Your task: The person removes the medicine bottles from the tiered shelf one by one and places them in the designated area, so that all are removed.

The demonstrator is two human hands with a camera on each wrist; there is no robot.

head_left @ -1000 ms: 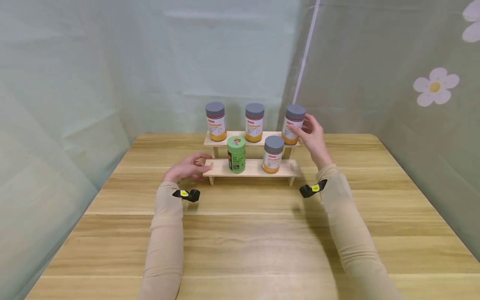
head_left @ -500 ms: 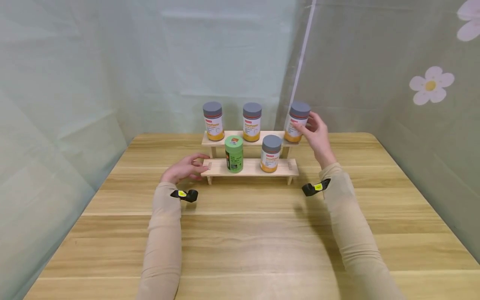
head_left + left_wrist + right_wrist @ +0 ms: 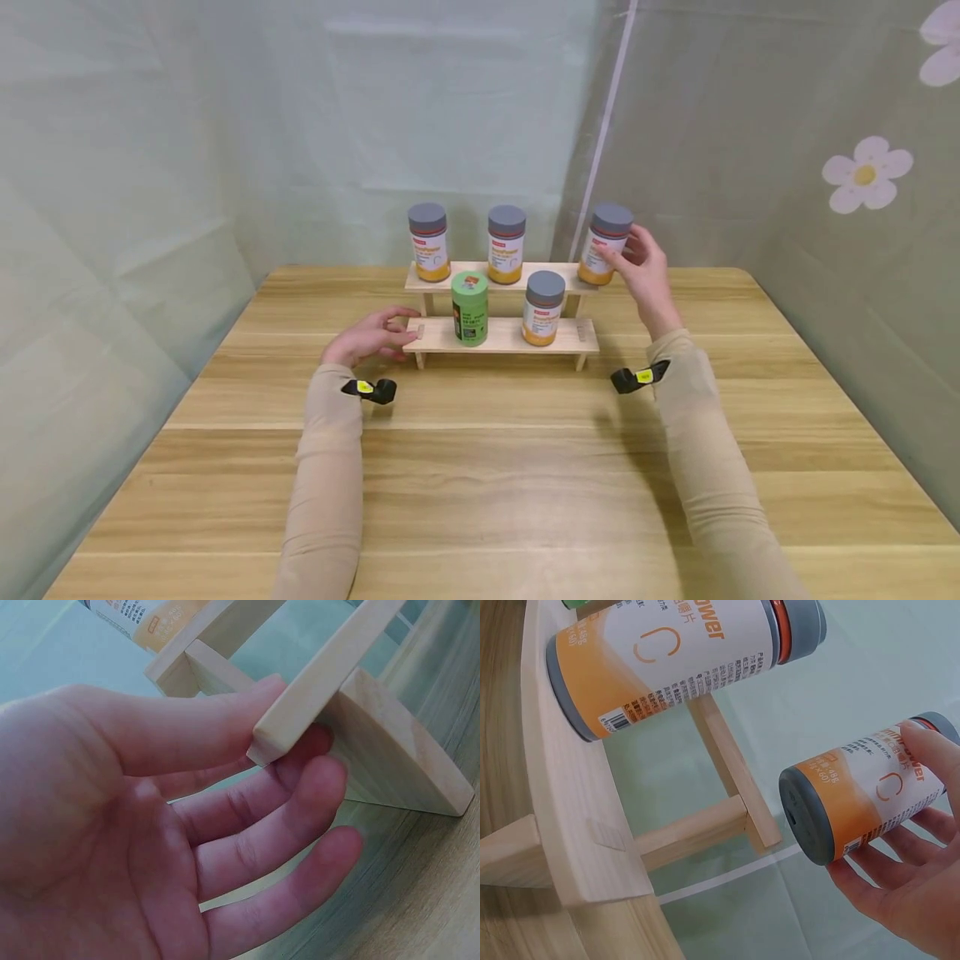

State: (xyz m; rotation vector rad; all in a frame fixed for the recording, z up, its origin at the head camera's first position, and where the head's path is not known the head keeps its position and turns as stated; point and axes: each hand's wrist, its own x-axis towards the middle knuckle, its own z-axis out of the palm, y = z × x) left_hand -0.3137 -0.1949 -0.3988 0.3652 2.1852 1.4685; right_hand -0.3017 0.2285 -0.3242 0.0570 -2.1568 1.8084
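A two-step wooden display stand holds upright supplement bottles. My left hand pinches the left end of its lower board; in the left wrist view the thumb lies on top of that board and fingers are beneath it. At the stand's upper right, my right hand grips a supplement bottle with a grey lid and a white-and-orange label. Its grey base shows in the right wrist view, apart from the stand and slightly tilted.
Two matching bottles, the left one and the middle one, stand on the upper step. The lower step bears a green bottle and another grey-lidded bottle. Behind the wooden table hangs a pale curtain.
My right hand has moved the gripped bottle rightward and slightly up, off the upper step's right end. My left hand stays at the stand's lower left end.
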